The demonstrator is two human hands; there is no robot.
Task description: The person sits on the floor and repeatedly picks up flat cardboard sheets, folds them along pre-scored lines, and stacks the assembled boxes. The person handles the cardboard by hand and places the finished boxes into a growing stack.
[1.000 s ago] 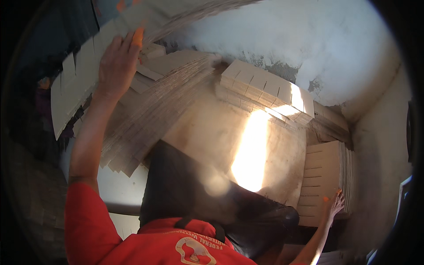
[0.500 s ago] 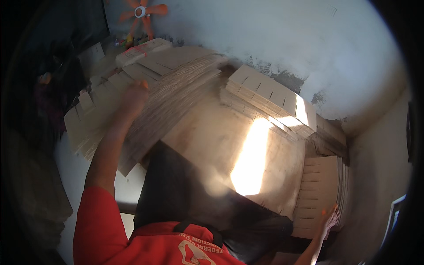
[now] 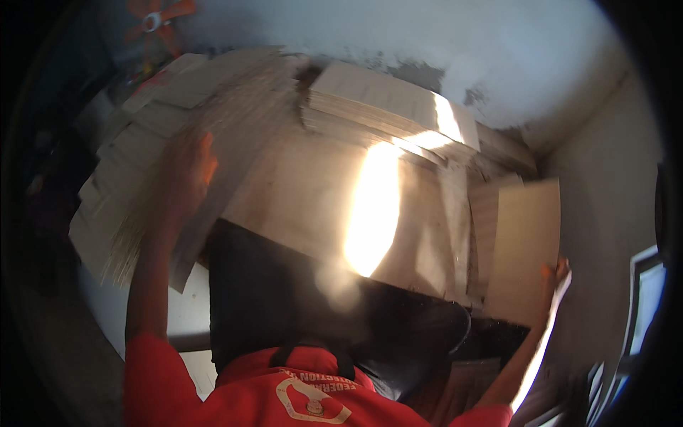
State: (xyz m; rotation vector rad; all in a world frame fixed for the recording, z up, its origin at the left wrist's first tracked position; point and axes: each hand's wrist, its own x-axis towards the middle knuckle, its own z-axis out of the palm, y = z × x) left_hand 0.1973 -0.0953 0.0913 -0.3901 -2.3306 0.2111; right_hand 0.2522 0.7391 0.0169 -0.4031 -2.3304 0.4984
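A brown cardboard sheet [image 3: 523, 245] is raised on the right side, its broad plain face turned toward me. My right hand [image 3: 558, 272] grips it by its outer edge, with something orange on the fingers. At the left, my left hand [image 3: 191, 171] hovers at or over a fanned pile of cardboard sheets [image 3: 245, 117]. Motion smears that hand, so its fingers and any contact with the pile are unclear. Orange shows on its fingertips too. Behind the raised sheet, part of another cardboard stack [image 3: 484, 213] shows.
A tall stack of slotted cardboard [image 3: 388, 96] stands at the back of the wooden tabletop [image 3: 306, 192], against the wall. Bright sunlight falls across the table. An orange fan [image 3: 153, 23] is at the far left. My dark-clothed legs [image 3: 284, 299] are at the table's near edge.
My right hand has lifted a cardboard sheet off the right-hand stack and moved up and away. My left hand has shifted slightly left and nearer. The whole view has swung right.
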